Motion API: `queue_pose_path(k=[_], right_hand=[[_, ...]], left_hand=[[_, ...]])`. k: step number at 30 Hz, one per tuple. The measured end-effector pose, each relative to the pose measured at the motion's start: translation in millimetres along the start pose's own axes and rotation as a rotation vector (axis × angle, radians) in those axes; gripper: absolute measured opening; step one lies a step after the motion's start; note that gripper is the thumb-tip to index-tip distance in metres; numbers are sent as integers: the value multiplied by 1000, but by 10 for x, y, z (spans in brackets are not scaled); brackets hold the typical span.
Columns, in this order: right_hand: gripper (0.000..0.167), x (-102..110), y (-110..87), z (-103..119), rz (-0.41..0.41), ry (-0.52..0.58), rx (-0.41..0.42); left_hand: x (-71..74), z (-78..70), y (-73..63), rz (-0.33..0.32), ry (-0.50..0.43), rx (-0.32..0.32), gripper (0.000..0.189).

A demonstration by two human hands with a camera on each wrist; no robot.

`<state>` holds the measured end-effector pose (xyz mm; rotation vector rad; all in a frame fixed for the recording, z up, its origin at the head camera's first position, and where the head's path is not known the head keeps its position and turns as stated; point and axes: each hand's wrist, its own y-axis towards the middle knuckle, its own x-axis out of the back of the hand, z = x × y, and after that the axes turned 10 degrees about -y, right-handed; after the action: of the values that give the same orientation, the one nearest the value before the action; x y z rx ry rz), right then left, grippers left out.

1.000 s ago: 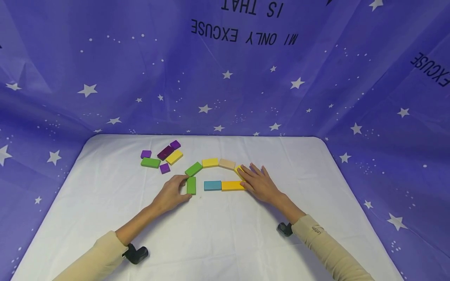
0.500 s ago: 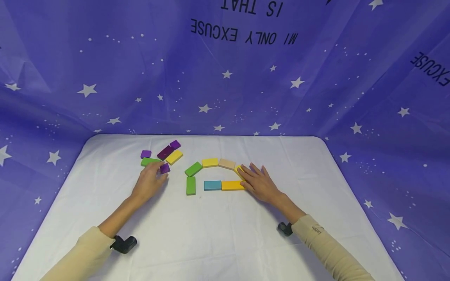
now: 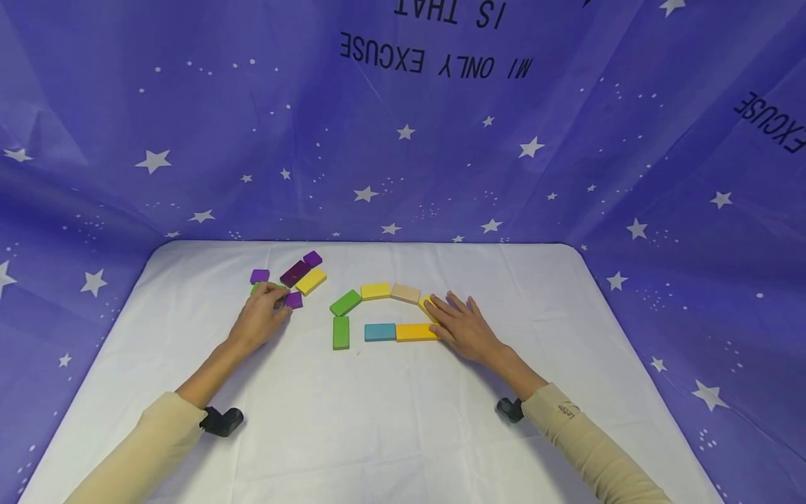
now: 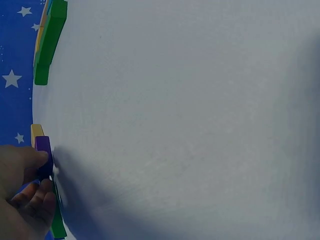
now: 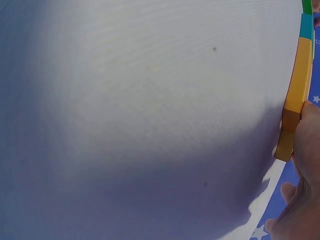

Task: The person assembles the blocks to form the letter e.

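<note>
The left hand (image 3: pixel 257 320) pinches a small purple block (image 3: pixel 294 301) between thumb and fingers at the tabletop's (image 3: pixel 390 420) left, partly covering a green block (image 3: pixel 256 288) just beside it. The right hand (image 3: pixel 467 336), fingers spread, rests over a yellow block (image 3: pixel 427 306) and the right end of an orange block (image 3: pixel 414 332), which touches a blue block (image 3: pixel 380 332).

Head view bright, even, crisp; soft shadows beside sleeves (image 3: pixel 138 444). Wrist views dimmer, hazier; table (image 4: pixel 190 100) edge bowed by lens. Grey shadow near left hand (image 3: pixel 256 318); broad bluish shadow low in right wrist view.
</note>
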<state>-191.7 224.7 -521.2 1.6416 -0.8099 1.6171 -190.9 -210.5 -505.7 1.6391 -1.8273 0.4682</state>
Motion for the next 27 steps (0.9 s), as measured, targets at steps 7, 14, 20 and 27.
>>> queue_pose_path(k=[7, 14, 20, 27], right_hand=[[55, 13, -2, 4, -2, 9, 6], [55, 15, -7, 5, -21, 4, 11], [54, 30, -4, 14, -43, 27, 22], [54, 16, 0, 5, -33, 8, 18]], left_hand=[[17, -4, 18, 10, -15, -12, 37], [-40, -200, 39, -10, -39, -84, 37], [-208, -451, 11, 13, -93, -173, 33], [-473, -620, -66, 88, -154, -210, 31]])
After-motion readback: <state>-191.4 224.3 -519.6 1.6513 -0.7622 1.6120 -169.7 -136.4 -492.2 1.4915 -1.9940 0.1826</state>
